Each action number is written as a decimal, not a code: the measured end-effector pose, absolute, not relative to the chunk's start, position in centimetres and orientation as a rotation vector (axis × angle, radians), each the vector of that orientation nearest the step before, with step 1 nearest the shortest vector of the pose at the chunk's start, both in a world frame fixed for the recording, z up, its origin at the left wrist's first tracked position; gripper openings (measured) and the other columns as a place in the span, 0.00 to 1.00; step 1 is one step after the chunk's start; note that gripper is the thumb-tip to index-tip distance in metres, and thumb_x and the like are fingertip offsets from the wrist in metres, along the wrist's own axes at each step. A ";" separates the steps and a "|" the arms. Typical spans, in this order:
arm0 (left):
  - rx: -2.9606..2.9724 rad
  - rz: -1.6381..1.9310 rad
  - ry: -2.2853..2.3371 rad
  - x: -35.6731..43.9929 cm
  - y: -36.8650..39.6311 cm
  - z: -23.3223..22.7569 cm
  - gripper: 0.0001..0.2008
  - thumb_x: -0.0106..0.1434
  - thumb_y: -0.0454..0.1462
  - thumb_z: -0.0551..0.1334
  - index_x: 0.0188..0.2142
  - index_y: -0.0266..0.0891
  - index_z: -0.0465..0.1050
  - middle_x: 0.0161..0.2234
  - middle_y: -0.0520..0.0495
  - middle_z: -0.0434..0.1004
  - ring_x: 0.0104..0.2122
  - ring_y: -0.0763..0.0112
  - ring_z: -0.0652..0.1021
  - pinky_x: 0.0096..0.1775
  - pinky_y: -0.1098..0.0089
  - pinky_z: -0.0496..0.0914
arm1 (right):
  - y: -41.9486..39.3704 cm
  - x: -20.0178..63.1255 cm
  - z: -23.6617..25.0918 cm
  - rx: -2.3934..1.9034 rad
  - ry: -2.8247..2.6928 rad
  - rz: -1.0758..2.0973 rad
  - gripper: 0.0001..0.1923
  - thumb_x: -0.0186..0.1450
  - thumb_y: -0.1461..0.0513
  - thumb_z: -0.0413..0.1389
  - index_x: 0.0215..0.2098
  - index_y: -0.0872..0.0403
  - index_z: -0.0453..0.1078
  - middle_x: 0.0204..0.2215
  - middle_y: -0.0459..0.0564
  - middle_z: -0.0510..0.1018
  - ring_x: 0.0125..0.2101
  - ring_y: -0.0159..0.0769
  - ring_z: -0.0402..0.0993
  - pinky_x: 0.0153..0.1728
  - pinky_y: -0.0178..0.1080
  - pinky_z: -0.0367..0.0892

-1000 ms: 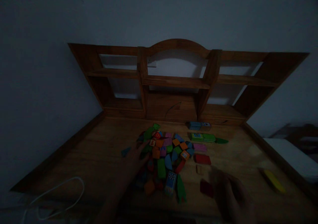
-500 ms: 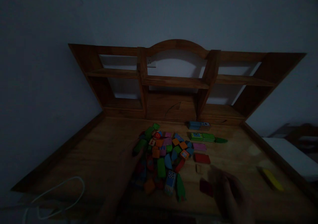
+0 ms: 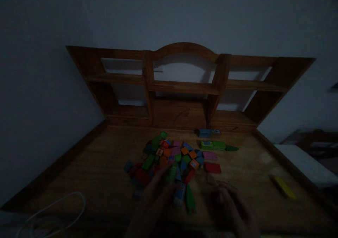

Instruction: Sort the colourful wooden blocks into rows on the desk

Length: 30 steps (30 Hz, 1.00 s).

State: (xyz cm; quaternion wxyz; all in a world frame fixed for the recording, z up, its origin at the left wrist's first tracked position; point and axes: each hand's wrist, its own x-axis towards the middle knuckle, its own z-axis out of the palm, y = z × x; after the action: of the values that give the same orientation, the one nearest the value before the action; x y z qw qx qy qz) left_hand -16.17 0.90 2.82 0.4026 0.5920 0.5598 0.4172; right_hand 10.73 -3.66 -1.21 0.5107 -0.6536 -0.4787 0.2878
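Observation:
My left hand (image 3: 154,201) reaches into the pile of coloured toy blocks, its thumb and fingers closed around a green block (image 3: 173,173). Right below that lie a blue block with a checkered print (image 3: 179,195) and a flat green tree-like piece (image 3: 190,199). My right hand (image 3: 235,208) is low over the table with its fingertips pinched on a dark red block (image 3: 216,197), partly hidden and blurred in the dim light. A small plain wooden block (image 3: 210,179) lies just beyond those fingertips.
To the right of the pile lie a red block (image 3: 212,168), a pink block (image 3: 210,156), a row of green pieces (image 3: 213,145) and blue-grey blocks (image 3: 208,133). A yellow piece (image 3: 285,187) is farther right. Behind stands a wooden shelf (image 3: 182,86); a white cable (image 3: 83,202) loops at left.
My left hand has moved right, from the pile's left side to the green block. Several red and blue blocks at the left show uncovered. My right hand has shifted left onto the dark red block.

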 end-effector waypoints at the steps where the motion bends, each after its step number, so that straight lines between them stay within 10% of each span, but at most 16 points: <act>1: 1.524 1.056 1.333 -15.0 0.0 2.6 0.26 0.68 0.51 0.58 0.62 0.47 0.68 0.57 0.44 0.77 0.55 0.59 0.78 0.52 0.61 0.77 | -3.9 9.7 -0.6 -1.494 -1.241 0.784 0.19 0.67 0.48 0.58 0.48 0.49 0.78 0.48 0.51 0.83 0.51 0.47 0.79 0.49 0.38 0.74; 19: 2.312 1.082 1.383 -15.6 -1.1 0.8 0.26 0.68 0.40 0.60 0.65 0.53 0.61 0.56 0.48 0.74 0.54 0.71 0.78 0.52 0.72 0.75 | -3.8 7.0 2.0 -1.401 -1.113 0.862 0.25 0.57 0.45 0.67 0.45 0.51 0.81 0.42 0.55 0.86 0.43 0.50 0.83 0.42 0.42 0.80; 30: 2.464 1.137 1.915 -30.5 -0.6 -6.8 0.21 0.61 0.40 0.55 0.54 0.48 0.71 0.55 0.44 0.76 0.58 0.46 0.72 0.59 0.40 0.66 | 7.7 18.7 6.2 -1.481 -1.686 0.373 0.20 0.69 0.50 0.57 0.54 0.51 0.73 0.45 0.54 0.84 0.43 0.46 0.82 0.45 0.46 0.77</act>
State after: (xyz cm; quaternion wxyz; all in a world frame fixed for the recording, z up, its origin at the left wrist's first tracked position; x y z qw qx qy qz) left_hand -30.45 -0.62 -6.77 -0.0900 0.7388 0.5742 0.3410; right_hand 18.68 7.68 6.25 0.4199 -0.5909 -0.6726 0.1487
